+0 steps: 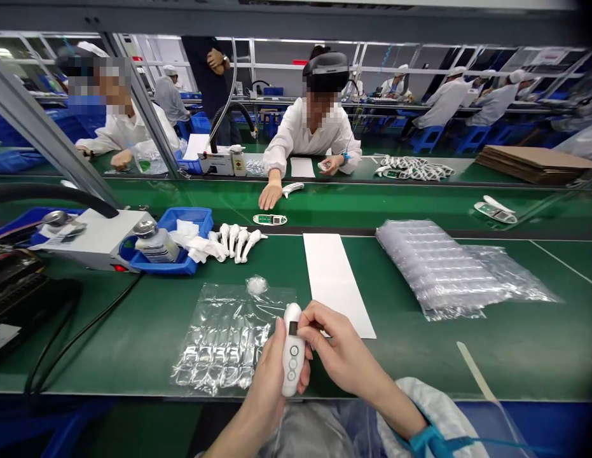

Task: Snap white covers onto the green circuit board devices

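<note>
A white oblong handheld device (292, 366) stands nearly upright in my left hand (269, 369), whose fingers wrap round its lower body. On its front are a small dark screen and three round buttons. My right hand (338, 350) pinches thumb and forefinger together at the screen's right edge; whatever is between the fingertips is too small to make out. Beneath and left of the device lies a clear plastic sheet with pockets (219, 343). A crumpled bit of clear film (256, 285) rests at its top edge, and a white paper strip (336, 280) lies behind my right hand.
Left are a blue bin (185, 219) with a metal-topped bottle, several white device shells (238, 242) and a grey box (93, 238). Stacked pocketed plastic (419, 270) lies right. Across the green belt (372, 207), a co-worker's hand (271, 194) reaches near an opened shell with a circuit board (269, 219).
</note>
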Demonstrator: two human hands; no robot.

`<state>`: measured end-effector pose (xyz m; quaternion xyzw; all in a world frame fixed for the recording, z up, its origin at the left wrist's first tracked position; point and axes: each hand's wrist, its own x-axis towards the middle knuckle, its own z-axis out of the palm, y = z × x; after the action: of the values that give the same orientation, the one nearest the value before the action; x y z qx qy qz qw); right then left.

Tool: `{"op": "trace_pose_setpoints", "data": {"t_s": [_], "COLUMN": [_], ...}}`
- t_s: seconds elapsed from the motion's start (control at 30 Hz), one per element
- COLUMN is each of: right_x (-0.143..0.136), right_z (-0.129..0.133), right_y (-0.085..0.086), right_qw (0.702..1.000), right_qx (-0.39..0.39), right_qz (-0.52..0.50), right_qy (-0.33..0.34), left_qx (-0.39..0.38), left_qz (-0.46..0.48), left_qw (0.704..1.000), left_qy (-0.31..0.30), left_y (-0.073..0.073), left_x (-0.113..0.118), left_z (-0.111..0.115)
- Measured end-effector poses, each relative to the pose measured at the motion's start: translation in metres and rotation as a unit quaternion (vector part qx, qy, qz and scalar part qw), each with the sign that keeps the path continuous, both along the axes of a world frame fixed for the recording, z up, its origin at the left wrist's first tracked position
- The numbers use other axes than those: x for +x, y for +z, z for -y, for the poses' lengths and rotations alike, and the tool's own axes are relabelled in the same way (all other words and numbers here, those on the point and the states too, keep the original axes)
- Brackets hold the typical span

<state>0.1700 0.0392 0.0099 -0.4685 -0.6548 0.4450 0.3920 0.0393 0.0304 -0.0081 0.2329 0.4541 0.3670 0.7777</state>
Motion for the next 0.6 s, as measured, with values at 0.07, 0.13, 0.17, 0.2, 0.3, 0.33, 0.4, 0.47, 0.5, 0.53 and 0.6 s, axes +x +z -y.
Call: {"op": "trace_pose_setpoints", "data": {"t_s": [0.07,0.13,0.17,0.2,0.3,0.33,0.4,0.47,0.5,0.53,0.6], "right_x": [-0.007,-0.011,-0.012,-0.014,-0.017,-0.019,-0.021,-0.022,-0.023,-0.023,-0.024], "right_z": [-0.003,-0.004,-0.005,-0.005,-0.006,-0.006,-0.007,-0.007,-0.007,-0.007,-0.007], "right_y": [-0.003,-0.006,-0.006,-0.007,-0.008,-0.009,-0.010,-0.010,-0.010,-0.010,-0.010], "right_qw": [1.000,0.998,0.998,0.998,0.998,0.998,0.998,0.998,0.998,0.998,0.998], "right_qx": [0.017,0.035,0.039,0.039,0.027,0.024,0.023,0.024,0.023,0.022,0.019], "right_qz": [0.024,0.044,0.049,0.051,0.052,0.052,0.053,0.053,0.054,0.056,0.060], "right_qy": [-0.002,-0.002,-0.001,0.003,0.013,0.014,0.015,0.016,0.016,0.015,0.016], "left_qx": [-0.004,-0.009,-0.010,-0.010,-0.009,-0.010,-0.012,-0.013,-0.015,-0.016,-0.016], "left_qz": [0.008,0.016,0.021,0.025,0.029,0.028,0.028,0.027,0.025,0.024,0.022], "left_qw": [1.000,1.000,0.999,0.999,0.999,0.999,0.999,0.999,0.999,0.999,0.999], "left_qy": [0.016,0.023,0.022,0.021,0.018,0.019,0.022,0.024,0.024,0.023,0.021], "left_y": [-0.002,-0.004,-0.005,-0.006,-0.008,-0.009,-0.009,-0.008,-0.008,-0.007,-0.007], "left_x": [-0.004,-0.007,-0.009,-0.010,-0.015,-0.016,-0.017,-0.019,-0.019,-0.020,-0.021], "left_z": [0.001,0.002,0.002,0.003,0.005,0.005,0.007,0.007,0.008,0.008,0.008]}}
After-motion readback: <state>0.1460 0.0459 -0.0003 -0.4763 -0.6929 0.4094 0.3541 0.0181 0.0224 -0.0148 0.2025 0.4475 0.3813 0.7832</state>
